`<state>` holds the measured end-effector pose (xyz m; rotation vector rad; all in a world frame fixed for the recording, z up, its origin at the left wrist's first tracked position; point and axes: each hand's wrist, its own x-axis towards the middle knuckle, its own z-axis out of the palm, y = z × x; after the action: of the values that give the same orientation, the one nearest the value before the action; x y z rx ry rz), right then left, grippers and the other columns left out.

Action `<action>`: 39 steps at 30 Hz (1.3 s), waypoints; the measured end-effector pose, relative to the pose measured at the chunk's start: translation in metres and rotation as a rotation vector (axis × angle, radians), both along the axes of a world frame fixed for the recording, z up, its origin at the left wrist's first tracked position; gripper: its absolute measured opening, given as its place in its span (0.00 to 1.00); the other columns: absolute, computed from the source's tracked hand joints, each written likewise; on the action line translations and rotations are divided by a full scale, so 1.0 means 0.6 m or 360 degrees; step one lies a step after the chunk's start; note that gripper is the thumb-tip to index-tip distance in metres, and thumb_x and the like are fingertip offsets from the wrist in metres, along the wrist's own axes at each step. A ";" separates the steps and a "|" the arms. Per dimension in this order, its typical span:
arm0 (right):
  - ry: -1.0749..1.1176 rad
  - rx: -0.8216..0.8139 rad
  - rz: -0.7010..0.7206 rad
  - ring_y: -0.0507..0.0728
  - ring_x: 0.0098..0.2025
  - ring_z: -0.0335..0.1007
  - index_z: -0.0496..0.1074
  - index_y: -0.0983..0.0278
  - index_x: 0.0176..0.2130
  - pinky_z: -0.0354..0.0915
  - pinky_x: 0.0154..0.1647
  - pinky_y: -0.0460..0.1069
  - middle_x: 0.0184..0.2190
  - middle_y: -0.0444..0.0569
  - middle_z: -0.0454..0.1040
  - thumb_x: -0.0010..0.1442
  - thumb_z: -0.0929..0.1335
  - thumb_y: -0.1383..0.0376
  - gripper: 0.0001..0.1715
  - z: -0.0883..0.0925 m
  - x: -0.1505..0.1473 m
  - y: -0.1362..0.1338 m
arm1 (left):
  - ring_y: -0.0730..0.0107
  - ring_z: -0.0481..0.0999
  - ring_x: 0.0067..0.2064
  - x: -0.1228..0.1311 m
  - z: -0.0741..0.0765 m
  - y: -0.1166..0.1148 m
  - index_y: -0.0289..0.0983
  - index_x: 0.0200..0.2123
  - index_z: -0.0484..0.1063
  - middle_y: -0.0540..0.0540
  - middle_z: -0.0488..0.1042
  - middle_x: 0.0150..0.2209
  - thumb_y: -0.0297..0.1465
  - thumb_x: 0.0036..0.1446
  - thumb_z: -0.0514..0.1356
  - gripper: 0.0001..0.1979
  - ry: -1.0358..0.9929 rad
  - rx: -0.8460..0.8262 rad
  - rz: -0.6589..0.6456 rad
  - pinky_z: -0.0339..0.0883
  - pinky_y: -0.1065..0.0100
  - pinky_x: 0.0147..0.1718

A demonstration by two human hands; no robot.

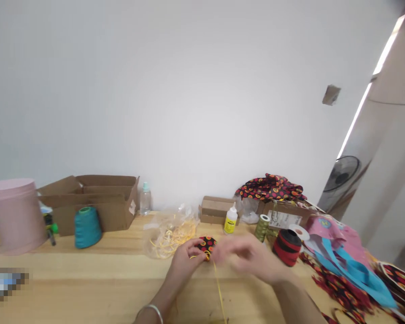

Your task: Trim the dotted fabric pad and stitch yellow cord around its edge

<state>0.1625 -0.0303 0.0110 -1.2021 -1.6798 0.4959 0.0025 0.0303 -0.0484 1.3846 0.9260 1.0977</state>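
My left hand (188, 258) pinches a small dark fabric piece (208, 243) with a red and yellow round print, its thumb and fingers closed on the near left edge. Yellow cord (219, 288) runs from this piece down toward the table's front edge, and a small loop of it shows by my left fingertips. Just right of the fabric is my right hand (253, 256), smeared by motion. Whether its fingers hold anything cannot be made out. Behind the hands lies a clear plastic bag (172, 234) with tangled yellow cord.
A white glue bottle (230, 220) with a yellow label stands behind my hands. On the left are a teal thread cone (87, 228), a cardboard box (114, 211) and a pink bin (15, 216). At right lie a red and black spool (286, 247), blue strips (361, 274) and fabric scraps (344, 288).
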 end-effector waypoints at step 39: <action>0.0028 -0.0211 -0.0103 0.47 0.20 0.54 0.73 0.64 0.27 0.51 0.18 0.41 0.17 0.39 0.65 0.48 0.65 0.69 0.07 -0.101 -0.011 0.039 | 0.62 0.74 0.33 0.017 0.017 -0.001 0.33 0.28 0.74 0.43 0.77 0.28 0.35 0.33 0.65 0.15 0.0258 -0.0072 -0.0066 0.67 0.67 0.33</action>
<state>0.1560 -0.0071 -0.0495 -1.3399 -1.6078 0.5836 0.0127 0.0298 -0.0381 1.4655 1.0275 0.9380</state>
